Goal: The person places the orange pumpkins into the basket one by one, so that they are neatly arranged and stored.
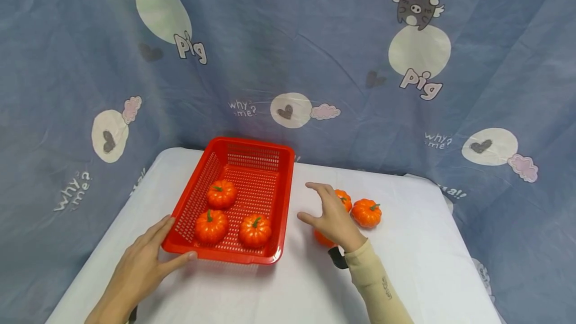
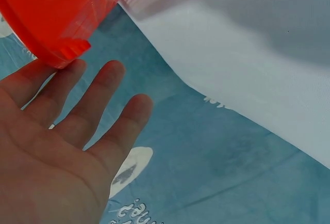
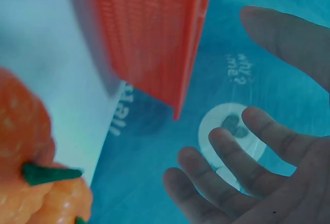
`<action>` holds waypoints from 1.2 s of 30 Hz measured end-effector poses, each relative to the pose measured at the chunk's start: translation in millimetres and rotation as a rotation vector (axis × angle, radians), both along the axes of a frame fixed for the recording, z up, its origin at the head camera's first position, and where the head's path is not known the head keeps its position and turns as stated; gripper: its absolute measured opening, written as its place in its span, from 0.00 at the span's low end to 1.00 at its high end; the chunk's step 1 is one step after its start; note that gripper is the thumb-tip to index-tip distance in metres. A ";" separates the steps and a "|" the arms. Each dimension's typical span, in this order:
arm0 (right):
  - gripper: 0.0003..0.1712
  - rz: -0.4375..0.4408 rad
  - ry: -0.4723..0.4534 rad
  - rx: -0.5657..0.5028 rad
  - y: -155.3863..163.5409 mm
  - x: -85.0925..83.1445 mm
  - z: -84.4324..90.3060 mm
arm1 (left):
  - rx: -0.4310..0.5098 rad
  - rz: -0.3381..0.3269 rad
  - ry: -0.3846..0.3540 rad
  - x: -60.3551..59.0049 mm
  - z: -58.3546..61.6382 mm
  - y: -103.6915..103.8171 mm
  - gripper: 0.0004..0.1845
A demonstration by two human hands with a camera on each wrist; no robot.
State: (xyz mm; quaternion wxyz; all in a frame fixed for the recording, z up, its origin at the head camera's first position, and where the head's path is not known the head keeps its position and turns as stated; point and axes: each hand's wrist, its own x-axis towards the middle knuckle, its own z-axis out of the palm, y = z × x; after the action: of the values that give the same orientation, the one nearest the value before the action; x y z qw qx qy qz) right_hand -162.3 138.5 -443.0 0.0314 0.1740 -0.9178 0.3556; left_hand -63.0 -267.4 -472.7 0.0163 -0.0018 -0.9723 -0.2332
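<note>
At your far left, your left hand (image 1: 137, 269) lies at the near left corner of the red basket (image 1: 225, 256), fingers extended and apart, fingertips touching its outer side, with the thumb by the near rim. The basket stands on the white cloth (image 1: 432, 269); its thin, perforated walls look like light plastic with a little flex, so the thick rim is your best hold.

Inside you have three pumpkins: the back one (image 1: 222, 194) by the left wall, the near left one (image 1: 211, 227), and the near right one (image 1: 255, 231).

Next comes your right hand (image 1: 333, 219), beyond the basket's right side, thumb and fingers spread wide around nothing. Three more pumpkins are about it: the half-hidden one (image 1: 323, 238) beneath, the one behind the hand (image 1: 344, 200), and the rightmost one (image 1: 366, 213). That makes six in view, and one basket.

Judging by their gloss, the pumpkins should be light, firm and somewhat slippery (hollow, perhaps, though you can't tell from here). Take each around its ribbed sides, thumb opposite fingers; the thin green stem would be a weak hold.
</note>
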 end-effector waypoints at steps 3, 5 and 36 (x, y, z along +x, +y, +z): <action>0.43 -0.015 -0.016 -0.008 6.7 0.7 -4.4 | 0.003 0.006 -0.006 0.9 0.2 -0.1 0.66; 0.43 -0.027 -0.019 -0.014 11.6 1.4 -8.0 | 0.004 0.007 -0.008 1.0 0.3 -0.2 0.66; 0.43 -0.155 -0.115 -0.015 58.2 31.0 -68.4 | 0.016 0.002 0.007 1.1 0.1 0.2 0.65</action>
State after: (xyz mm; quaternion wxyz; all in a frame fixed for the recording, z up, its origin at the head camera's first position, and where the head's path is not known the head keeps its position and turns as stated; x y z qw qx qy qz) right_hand -131.3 196.7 -511.5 0.0072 0.0817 -0.9260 0.3685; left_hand -61.9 -267.2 -472.6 0.0199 -0.0016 -0.9704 -0.2408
